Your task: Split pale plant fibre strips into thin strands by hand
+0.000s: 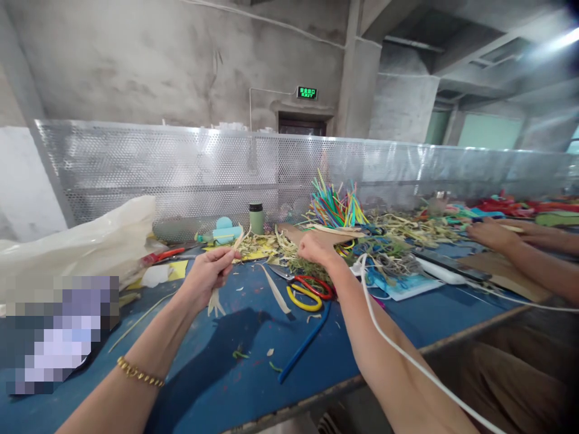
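My left hand (211,272) pinches a pale dried leaf strip (216,301), whose split end hangs below the fingers while a thin tip sticks up above them. Farther right, my right hand (315,248) is closed over the pile of green and straw-coloured plant strips (303,266); what its fingers hold, if anything, is hidden. Scissors with one red and one yellow handle (304,301) lie just below my right hand. A loose pale strip (275,290) rests on the blue table (253,386) between the hands.
A green bottle (256,219) and a bundle of coloured stems (337,205) stand behind. At left are a plastic bag (81,241) and red-handled pliers (167,255). A white cable (384,325) crosses my right forearm. Another person's hands (497,236) work at right.
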`<action>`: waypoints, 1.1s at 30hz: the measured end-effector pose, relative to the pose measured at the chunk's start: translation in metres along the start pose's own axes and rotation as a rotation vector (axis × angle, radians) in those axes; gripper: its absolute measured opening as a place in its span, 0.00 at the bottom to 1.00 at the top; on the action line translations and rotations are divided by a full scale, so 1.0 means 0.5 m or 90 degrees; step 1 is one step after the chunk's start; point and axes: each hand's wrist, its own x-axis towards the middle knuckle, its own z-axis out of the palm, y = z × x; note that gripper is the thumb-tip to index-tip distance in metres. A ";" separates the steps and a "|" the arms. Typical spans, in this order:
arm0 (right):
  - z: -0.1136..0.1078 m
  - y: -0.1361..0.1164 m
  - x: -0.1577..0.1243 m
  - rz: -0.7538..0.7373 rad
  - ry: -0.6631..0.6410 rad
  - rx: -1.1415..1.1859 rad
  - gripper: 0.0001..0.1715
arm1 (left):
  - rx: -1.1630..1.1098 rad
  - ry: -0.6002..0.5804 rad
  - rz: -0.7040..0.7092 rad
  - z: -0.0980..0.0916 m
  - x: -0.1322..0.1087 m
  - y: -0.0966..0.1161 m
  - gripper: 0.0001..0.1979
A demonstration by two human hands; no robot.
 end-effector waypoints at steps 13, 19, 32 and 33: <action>-0.002 -0.001 -0.008 0.039 0.036 0.041 0.12 | 0.005 -0.009 -0.011 0.003 0.001 -0.003 0.21; -0.019 -0.006 -0.012 -0.043 0.020 0.215 0.14 | 0.007 -0.001 -0.017 0.003 0.001 -0.004 0.21; -0.047 -0.012 -0.013 -0.048 0.156 0.681 0.14 | 0.022 -0.013 0.001 0.006 -0.002 -0.003 0.19; -0.050 -0.014 -0.015 -0.070 0.141 0.684 0.15 | 0.024 -0.014 0.000 0.007 -0.002 -0.002 0.19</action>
